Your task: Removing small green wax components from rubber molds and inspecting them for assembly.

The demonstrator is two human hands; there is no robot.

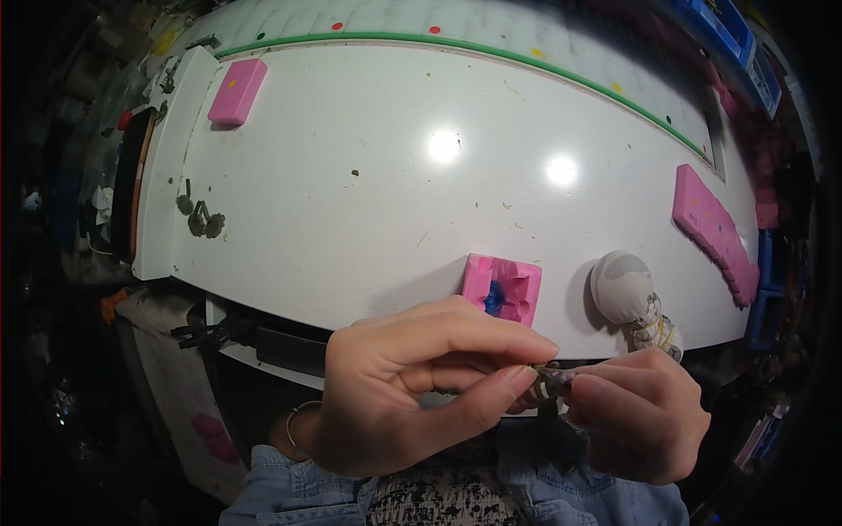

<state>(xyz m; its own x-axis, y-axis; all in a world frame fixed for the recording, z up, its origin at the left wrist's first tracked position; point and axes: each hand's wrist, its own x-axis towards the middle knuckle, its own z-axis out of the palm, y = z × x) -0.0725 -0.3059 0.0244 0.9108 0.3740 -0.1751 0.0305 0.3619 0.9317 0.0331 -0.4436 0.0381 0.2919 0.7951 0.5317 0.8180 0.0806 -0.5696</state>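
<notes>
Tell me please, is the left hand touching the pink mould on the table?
Apart. The head view shows white table between the left hand and the pink mould; the hand is pinching a small dark piece with the right hand.

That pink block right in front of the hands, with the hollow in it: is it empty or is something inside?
Not empty. The pink mould lies on the white table with its hollow facing up, and a small blue lump sits in it. What the lump is cannot be told.

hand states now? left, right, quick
Left hand: closed, pinching the small dark piece.
Right hand: closed, pinching the same piece from the other side.

Pink moulds, white pouch
</notes>
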